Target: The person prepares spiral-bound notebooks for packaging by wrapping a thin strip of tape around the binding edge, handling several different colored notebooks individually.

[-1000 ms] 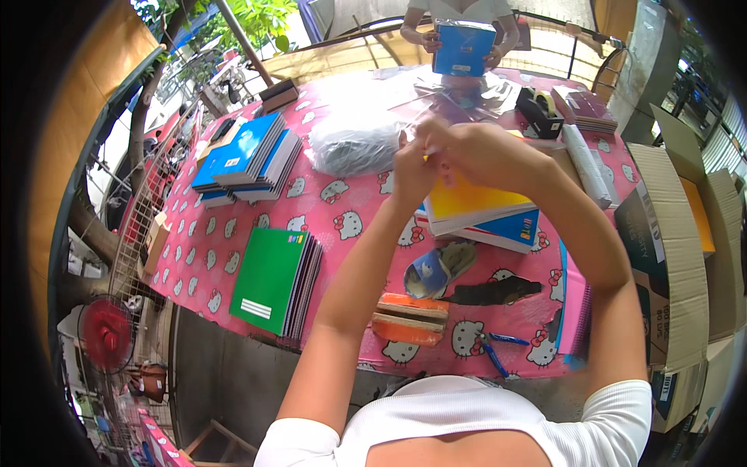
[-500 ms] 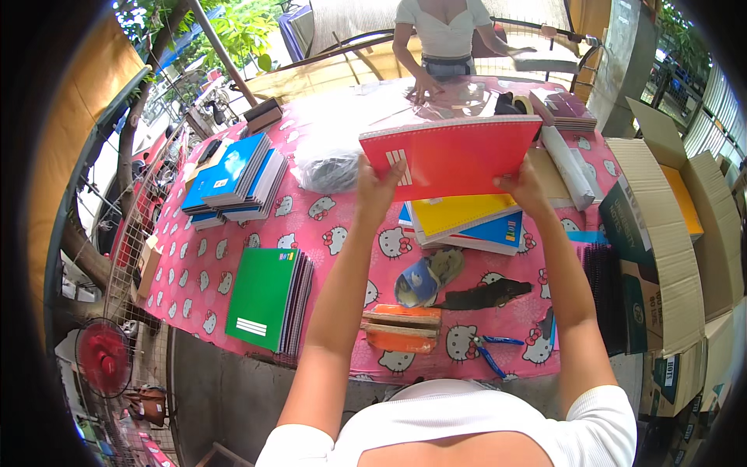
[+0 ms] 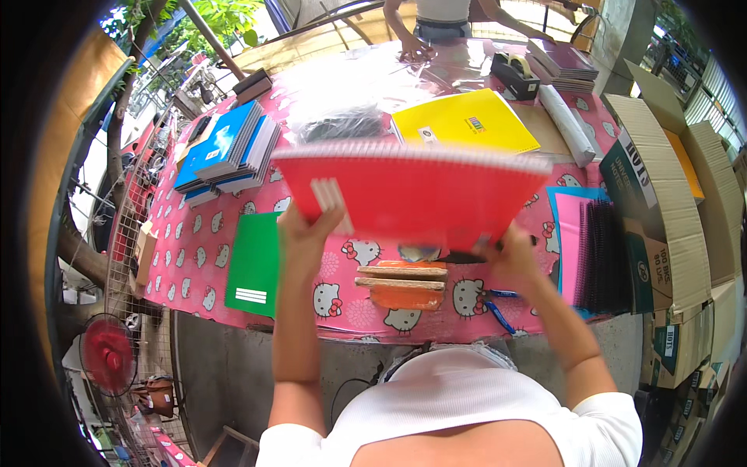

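Note:
A red spiral notebook (image 3: 412, 194) is held up over the table, its wire-bound edge on the far side. My left hand (image 3: 307, 233) grips its near left corner, thumb on the cover. At the near right corner my right hand (image 3: 506, 253) has hold of it; motion blurs both hands a little. Just beyond the red notebook lies a yellow notebook (image 3: 467, 121). A green notebook (image 3: 253, 268) is by my left forearm, partly covered. Orange-covered blocks (image 3: 405, 286) and blue-handled pliers (image 3: 498, 311) lie nearer me.
Blue notebooks (image 3: 226, 148) are stacked at the left. A plastic-wrapped bundle (image 3: 338, 124), tape dispenser (image 3: 515, 75) and white roll (image 3: 566, 124) lie farther back. Black spiral coils (image 3: 603, 249) and an open cardboard box (image 3: 665, 187) stand right. Across the table, another person's hand (image 3: 416, 50) rests on plastic sheets.
Both hands have brought the red notebook nearer to me and leftward, uncovering the yellow notebook's cover. My view has tilted down. The other person's right-side arm has lowered to the table.

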`<state>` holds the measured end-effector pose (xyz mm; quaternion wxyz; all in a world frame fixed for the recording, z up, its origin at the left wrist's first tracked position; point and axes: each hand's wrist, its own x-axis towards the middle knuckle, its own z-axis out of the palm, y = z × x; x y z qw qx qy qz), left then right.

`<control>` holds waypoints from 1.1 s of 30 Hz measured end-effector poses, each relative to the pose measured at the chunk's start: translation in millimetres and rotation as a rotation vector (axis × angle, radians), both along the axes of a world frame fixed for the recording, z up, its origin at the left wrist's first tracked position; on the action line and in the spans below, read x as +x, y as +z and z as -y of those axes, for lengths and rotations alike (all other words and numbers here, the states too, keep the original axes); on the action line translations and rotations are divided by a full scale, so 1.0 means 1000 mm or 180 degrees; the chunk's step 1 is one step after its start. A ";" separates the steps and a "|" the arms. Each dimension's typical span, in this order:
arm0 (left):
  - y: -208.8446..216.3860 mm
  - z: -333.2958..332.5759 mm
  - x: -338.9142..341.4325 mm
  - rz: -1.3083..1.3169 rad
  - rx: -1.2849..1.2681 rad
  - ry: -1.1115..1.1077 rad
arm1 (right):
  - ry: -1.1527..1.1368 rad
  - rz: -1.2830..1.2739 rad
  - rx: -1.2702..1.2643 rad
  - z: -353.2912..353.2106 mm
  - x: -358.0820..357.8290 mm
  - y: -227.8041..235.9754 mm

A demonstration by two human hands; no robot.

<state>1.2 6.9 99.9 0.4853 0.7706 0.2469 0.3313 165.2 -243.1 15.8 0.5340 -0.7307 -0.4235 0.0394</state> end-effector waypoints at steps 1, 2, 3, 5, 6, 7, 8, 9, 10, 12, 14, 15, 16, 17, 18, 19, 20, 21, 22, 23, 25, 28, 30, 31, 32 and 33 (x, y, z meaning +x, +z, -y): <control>-0.010 0.000 -0.020 0.0205 -0.0258 -0.0066 | 0.0052 -0.0264 0.0017 0.001 -0.025 -0.007; -0.021 0.000 -0.033 0.0426 -0.0522 -0.0161 | -0.0018 -0.0155 0.0084 0.003 -0.036 -0.019; -0.030 -0.003 -0.044 0.0246 -0.0561 -0.0266 | -0.0093 -0.0053 0.0149 0.003 -0.044 -0.041; -0.048 -0.009 -0.061 -0.0131 -0.0633 -0.0471 | -0.0173 0.0119 0.0221 0.001 -0.056 -0.069; -0.057 -0.007 -0.063 -0.0049 -0.0698 -0.0442 | -0.0193 0.0203 0.0228 0.001 -0.060 -0.078; -0.065 -0.005 -0.065 0.0046 -0.0753 -0.0391 | -0.0189 0.0297 0.0246 -0.001 -0.062 -0.087; -0.068 -0.001 -0.062 0.0153 -0.0811 -0.0392 | -0.0192 0.0341 0.0013 0.001 -0.064 -0.102; -0.061 0.012 -0.054 0.0109 0.0145 0.0085 | -0.0235 0.0373 -0.0229 0.004 -0.065 -0.123; -0.043 0.034 -0.046 0.0073 0.1107 0.0571 | -0.0270 0.0381 -0.0466 0.007 -0.065 -0.133; -0.028 0.082 -0.030 -0.0072 0.2441 0.0669 | -0.0305 0.0307 -0.0304 0.009 -0.070 -0.133; -0.028 0.109 -0.020 -0.0478 0.3045 -0.0184 | -0.0237 0.0190 -0.0359 0.007 -0.073 -0.129; -0.038 0.111 -0.010 -0.0757 0.3226 -0.0711 | -0.0073 0.0466 -0.0664 0.017 -0.066 -0.128; -0.045 0.110 -0.002 -0.1039 0.3414 -0.1235 | 0.0095 0.0745 -0.0949 0.027 -0.051 -0.121; -0.048 0.106 0.003 -0.0972 0.3319 -0.1232 | 0.0242 0.1021 -0.1227 0.038 -0.029 -0.116; -0.048 0.101 0.007 -0.0888 0.3233 -0.1263 | -0.0437 0.2155 -0.1116 0.057 0.013 -0.129; -0.047 0.099 0.011 -0.0808 0.3127 -0.1292 | -0.1022 0.1516 -0.1683 0.084 0.060 -0.137; -0.045 0.100 0.015 -0.0639 0.2733 -0.1330 | -0.1802 0.1154 -0.1879 0.110 0.106 -0.127; -0.046 0.102 0.016 -0.0639 0.2698 -0.1369 | -0.2570 0.0757 -0.2047 0.130 0.142 -0.116; -0.048 0.102 0.015 -0.0654 0.2673 -0.1368 | -0.3119 0.0764 -0.2338 0.138 0.163 -0.110; -0.050 0.102 0.016 -0.0641 0.2647 -0.1375 | -0.3075 0.0588 -0.2757 0.146 0.176 -0.112; -0.058 0.102 0.016 -0.0411 0.2347 -0.1299 | -0.2968 0.0310 -0.3201 0.143 0.192 -0.117; -0.058 0.110 0.014 -0.0119 0.2506 -0.0797 | -0.2858 0.0112 -0.3092 0.129 0.188 -0.098; -0.053 0.121 0.019 -0.0053 0.2705 -0.0375 | -0.2847 0.0104 -0.2737 0.133 0.177 -0.084; -0.049 0.126 0.023 -0.0093 0.2771 -0.0233 | -0.2830 0.0336 -0.2453 0.138 0.174 -0.085; -0.047 0.128 0.025 -0.0130 0.2837 -0.0093 | -0.2813 0.0566 -0.2168 0.144 0.171 -0.085; -0.053 0.126 0.025 -0.0034 0.2641 -0.0324 | -0.2795 0.0795 -0.1881 0.150 0.168 -0.085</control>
